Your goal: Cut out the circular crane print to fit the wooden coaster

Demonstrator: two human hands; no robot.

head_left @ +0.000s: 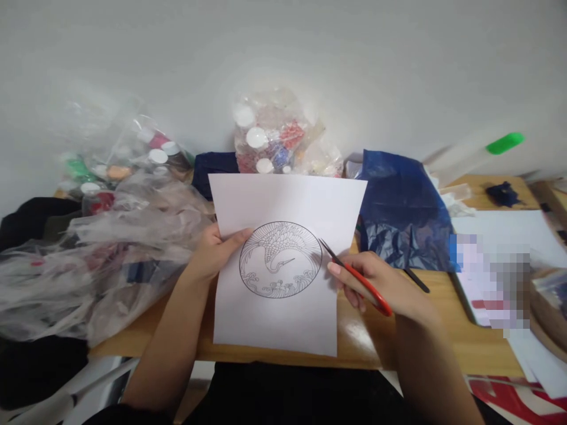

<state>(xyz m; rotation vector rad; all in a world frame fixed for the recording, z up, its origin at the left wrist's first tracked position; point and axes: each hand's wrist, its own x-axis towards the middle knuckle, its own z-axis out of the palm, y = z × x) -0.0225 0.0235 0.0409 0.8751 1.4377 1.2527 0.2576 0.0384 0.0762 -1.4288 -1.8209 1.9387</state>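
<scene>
A white sheet of paper [283,200] is held up over the table, bearing a black line drawing of a crane above waves inside an oval. My left hand [221,245] grips its left edge, thumb on the front and the other fingers hidden behind. In my right hand [376,280] is a pair of red-handled scissors [361,277], closed round by the fingers. The dark blades point up and left, their tips beside the oval's right edge. Whether the tips touch the paper I cannot tell.
Clear plastic bags [142,218] with white-capped jars lie at the left. Another bag of jars [274,136] stands at the wall. To the right are a blue plastic bag [398,200], a dark stick-like tool [417,281], a blurred-out phone-like device [476,313] and white papers [531,236] on the wooden table [438,330].
</scene>
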